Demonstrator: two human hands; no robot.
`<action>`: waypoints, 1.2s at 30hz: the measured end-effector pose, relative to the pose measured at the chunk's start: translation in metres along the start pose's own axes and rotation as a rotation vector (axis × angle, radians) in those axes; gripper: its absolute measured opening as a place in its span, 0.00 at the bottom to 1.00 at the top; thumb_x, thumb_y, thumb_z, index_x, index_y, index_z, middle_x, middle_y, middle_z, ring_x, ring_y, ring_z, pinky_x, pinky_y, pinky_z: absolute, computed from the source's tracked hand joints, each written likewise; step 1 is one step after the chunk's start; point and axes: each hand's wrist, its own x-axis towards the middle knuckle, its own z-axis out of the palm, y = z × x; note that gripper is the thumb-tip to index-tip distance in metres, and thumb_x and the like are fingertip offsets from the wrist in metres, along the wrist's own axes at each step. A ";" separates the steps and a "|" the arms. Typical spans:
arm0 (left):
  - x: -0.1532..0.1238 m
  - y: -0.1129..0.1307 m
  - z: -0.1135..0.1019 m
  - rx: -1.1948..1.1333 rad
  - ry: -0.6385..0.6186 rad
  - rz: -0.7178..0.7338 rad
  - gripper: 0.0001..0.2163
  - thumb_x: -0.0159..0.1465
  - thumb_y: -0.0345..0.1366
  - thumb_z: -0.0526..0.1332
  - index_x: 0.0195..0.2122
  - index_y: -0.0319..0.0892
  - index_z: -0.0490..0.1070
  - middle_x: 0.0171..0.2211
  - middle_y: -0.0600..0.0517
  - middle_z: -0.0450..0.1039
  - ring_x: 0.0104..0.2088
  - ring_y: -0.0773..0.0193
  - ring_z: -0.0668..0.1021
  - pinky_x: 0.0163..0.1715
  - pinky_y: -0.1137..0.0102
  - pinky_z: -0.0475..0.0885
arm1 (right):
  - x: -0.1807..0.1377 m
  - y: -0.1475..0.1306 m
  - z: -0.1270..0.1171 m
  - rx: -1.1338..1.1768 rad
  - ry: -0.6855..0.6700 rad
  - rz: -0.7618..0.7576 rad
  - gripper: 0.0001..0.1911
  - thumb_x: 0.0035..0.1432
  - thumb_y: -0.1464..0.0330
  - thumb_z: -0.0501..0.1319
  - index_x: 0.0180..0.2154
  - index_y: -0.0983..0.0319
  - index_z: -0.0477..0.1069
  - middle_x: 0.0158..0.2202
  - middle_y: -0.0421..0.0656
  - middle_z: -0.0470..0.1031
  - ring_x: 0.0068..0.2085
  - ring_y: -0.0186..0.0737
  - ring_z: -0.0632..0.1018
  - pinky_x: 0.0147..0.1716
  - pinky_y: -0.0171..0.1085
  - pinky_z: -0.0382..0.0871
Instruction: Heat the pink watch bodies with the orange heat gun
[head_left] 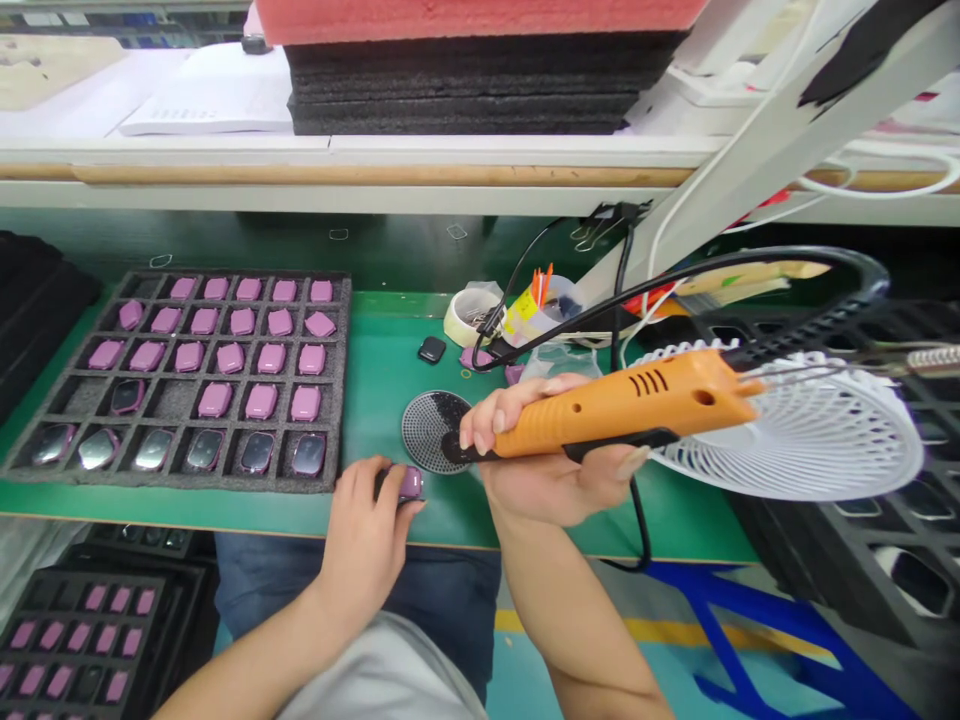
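Observation:
My left hand (pixel 371 515) is closed around a small purple watch case (pixel 412 482) at the front edge of the green bench. Its underside and most of its body are hidden by my fingers. My right hand (pixel 540 450) grips an orange electric screwdriver (pixel 607 402), its black nose pointing left. That nose is over a round perforated plate (pixel 427 425) strewn with tiny dark pieces; I cannot tell whether they touch. To the left lies a grey foam tray (pixel 346 380) of purple watch cases, with dark-screened ones along the front row.
A white fan guard (pixel 840 450) stands behind the screwdriver, with a black cable (pixel 765 255) looping above. Beyond the plate are a tape roll (pixel 461 318), a cup of orange sticks (pixel 540 300) and a small black square piece (pixel 431 349). More trays (pixel 75 640) sit lower left.

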 end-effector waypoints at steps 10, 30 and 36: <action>-0.008 0.003 0.000 0.017 0.019 0.057 0.18 0.75 0.30 0.66 0.64 0.49 0.78 0.64 0.38 0.73 0.61 0.44 0.77 0.57 0.48 0.80 | -0.013 0.013 0.004 0.039 -0.100 0.101 0.27 0.59 0.40 0.72 0.46 0.51 0.75 0.29 0.35 0.76 0.22 0.38 0.75 0.20 0.40 0.74; -0.009 0.000 -0.002 -0.124 0.012 0.117 0.17 0.73 0.29 0.64 0.61 0.44 0.79 0.61 0.39 0.78 0.58 0.44 0.77 0.56 0.48 0.78 | -0.026 0.022 0.009 -0.030 -0.088 0.155 0.30 0.54 0.35 0.73 0.44 0.50 0.75 0.29 0.34 0.77 0.21 0.39 0.75 0.20 0.41 0.74; -0.009 -0.001 0.000 -0.133 0.014 0.120 0.17 0.73 0.29 0.64 0.62 0.44 0.79 0.61 0.39 0.79 0.58 0.44 0.77 0.56 0.48 0.78 | -0.030 0.024 0.007 -0.031 -0.086 0.143 0.30 0.54 0.35 0.73 0.45 0.49 0.76 0.28 0.34 0.77 0.21 0.40 0.76 0.20 0.43 0.75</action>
